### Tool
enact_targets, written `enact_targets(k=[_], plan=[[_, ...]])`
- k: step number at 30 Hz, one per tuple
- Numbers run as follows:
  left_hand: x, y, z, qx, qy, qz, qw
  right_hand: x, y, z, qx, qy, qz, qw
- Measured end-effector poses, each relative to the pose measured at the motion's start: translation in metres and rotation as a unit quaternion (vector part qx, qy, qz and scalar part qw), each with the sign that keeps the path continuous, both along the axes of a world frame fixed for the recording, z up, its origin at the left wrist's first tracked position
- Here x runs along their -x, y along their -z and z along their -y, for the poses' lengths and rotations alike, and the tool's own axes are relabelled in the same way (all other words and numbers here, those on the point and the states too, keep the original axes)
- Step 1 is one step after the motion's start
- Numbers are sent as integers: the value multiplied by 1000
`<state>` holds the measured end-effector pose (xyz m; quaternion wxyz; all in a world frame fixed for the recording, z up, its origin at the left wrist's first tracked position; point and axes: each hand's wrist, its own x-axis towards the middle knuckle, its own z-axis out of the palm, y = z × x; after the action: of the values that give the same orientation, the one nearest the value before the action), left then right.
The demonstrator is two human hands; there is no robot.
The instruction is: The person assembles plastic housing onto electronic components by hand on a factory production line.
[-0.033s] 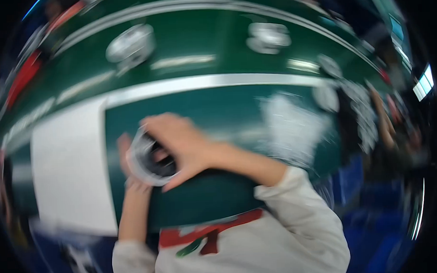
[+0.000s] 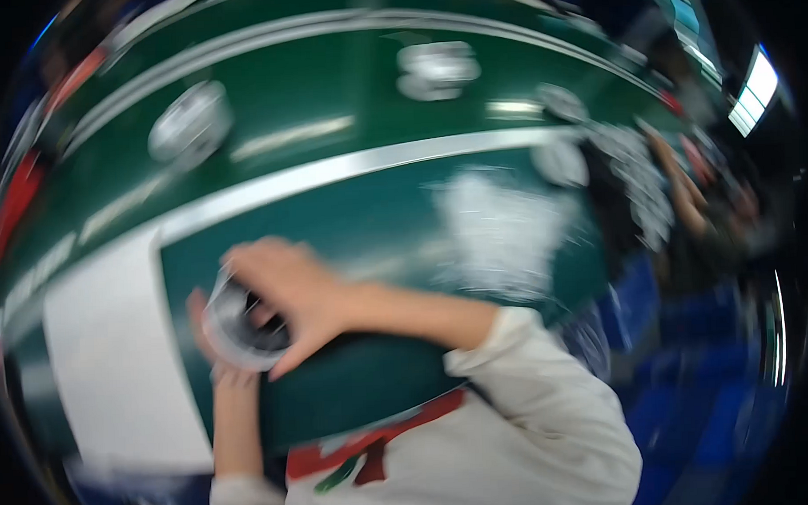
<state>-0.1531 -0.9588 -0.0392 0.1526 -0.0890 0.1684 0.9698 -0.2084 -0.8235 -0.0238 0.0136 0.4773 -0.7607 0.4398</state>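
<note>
Both of my hands are closed round a round, clear-walled container [image 2: 240, 352] with a pale rim and something dark inside. Its left side lies against my left hand [image 2: 200, 326], whose fingers show partly beyond the rim. Across the top and right side curves my right hand [image 2: 294, 287], thumb on the near edge and fingers on the far edge. Motion blur hides what the dark content is. The container is over the dark green table [image 2: 364, 378], and whether it touches the surface I cannot tell.
A white sheet [image 2: 114, 352] covers the table's left end. Right of my hands lies a pile of clear plastic wrapping [image 2: 501, 236]. Beyond a pale strip [image 2: 356, 161] stand blurred white objects [image 2: 438, 70] on a green surface. Another person's arm [image 2: 677, 172] shows at the far right.
The whole scene has shifted left in the picture and tilted slightly. My hands stay round the container in much the same grip.
</note>
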Motion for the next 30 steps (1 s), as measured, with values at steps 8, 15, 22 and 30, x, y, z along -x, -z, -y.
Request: enact_targets(k=[8,15,22,30], plan=[[36,-4,-13,162,-80,109,977,-7,12,-9,57,254,-35,965],[47,6,-30,144,37,-75,986,-9,17,-36,117,297,-118,940],[30,-30,-34,161,6,-70,984,-20,0,-32,115,263,-89,954],[70,-29,5,178,46,-40,982,-36,5,-60,40,262,-126,956]])
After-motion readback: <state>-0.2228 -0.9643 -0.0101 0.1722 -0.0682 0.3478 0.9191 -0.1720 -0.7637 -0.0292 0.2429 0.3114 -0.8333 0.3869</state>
